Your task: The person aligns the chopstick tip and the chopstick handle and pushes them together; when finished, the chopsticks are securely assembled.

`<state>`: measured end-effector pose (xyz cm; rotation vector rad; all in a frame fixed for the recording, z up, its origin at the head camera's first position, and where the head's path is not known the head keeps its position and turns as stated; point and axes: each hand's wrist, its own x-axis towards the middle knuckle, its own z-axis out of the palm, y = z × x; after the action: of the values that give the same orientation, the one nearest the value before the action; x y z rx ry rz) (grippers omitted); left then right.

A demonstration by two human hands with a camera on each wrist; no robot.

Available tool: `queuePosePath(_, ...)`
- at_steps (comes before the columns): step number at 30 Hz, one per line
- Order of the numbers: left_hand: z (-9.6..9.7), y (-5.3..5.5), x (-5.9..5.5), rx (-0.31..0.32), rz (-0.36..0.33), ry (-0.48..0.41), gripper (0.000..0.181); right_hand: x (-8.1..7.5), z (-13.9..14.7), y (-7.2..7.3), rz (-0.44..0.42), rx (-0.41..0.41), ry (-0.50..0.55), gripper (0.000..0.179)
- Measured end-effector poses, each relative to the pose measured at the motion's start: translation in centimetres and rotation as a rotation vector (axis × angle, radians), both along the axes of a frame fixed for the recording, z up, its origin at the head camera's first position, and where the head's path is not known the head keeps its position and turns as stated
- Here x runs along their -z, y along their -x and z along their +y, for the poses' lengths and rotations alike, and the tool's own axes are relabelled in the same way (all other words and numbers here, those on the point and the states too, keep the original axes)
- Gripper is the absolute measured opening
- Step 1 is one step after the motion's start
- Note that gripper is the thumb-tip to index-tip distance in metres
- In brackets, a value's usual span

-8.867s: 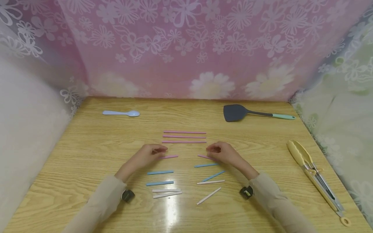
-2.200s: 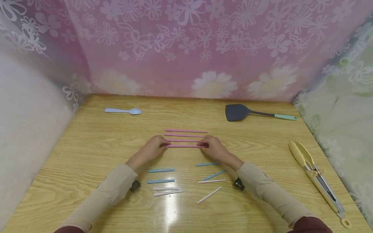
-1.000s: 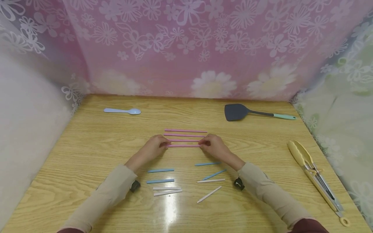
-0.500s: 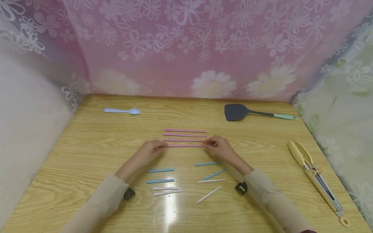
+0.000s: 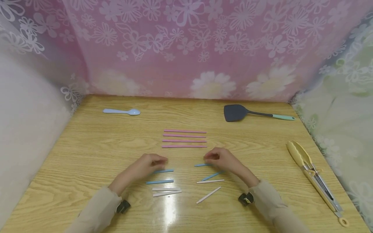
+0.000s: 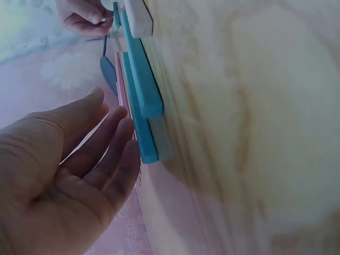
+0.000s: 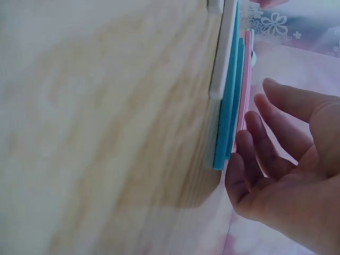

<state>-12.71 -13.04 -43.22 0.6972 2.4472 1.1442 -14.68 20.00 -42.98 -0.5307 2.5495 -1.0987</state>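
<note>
In the head view my left hand (image 5: 144,167) hovers over the upper left blue chopstick piece (image 5: 166,170), thumb and fingers apart. My right hand (image 5: 225,160) is over the upper right blue chopstick piece (image 5: 201,165), partly covering it. Both wrist views show the fingers loosely bent and holding nothing, close to the blue pieces (image 6: 143,79) (image 7: 228,106). Beyond the hands, several long pink chopsticks (image 5: 184,146) lie parallel. Another blue piece (image 5: 160,182) lies nearer on the left, and a slanted blue one (image 5: 211,176) on the right.
White chopstick pieces lie nearest me, two on the left (image 5: 166,194) and two on the right (image 5: 208,195). A light blue spoon (image 5: 120,111) is at the far left, a dark spatula (image 5: 235,113) at the far right. Yellow-tipped tongs (image 5: 314,178) lie along the right side.
Two short pink pieces beneath the hands became one long pink chopstick, laid nearest in the pink row. Both hands then let it go and moved back toward me, over the blue pieces.
</note>
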Motion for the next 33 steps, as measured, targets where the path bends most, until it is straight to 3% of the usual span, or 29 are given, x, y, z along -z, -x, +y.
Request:
queuePosePath(6,-0.11,-0.37,0.27,0.031,0.033,0.010,0.025,0.13,0.25,-0.39,-0.021,-0.039,0.000,0.016)
queuePosePath(17,-0.16,-0.46,0.43,0.077,0.021,0.032,0.023,0.22,0.32,-0.38,0.016,-0.096,-0.023,0.014)
queuePosePath(33,0.02,-0.42,0.70,0.069,0.055,0.058,0.016,0.30,0.25,-0.33,0.051,-0.106,-0.053,0.009)
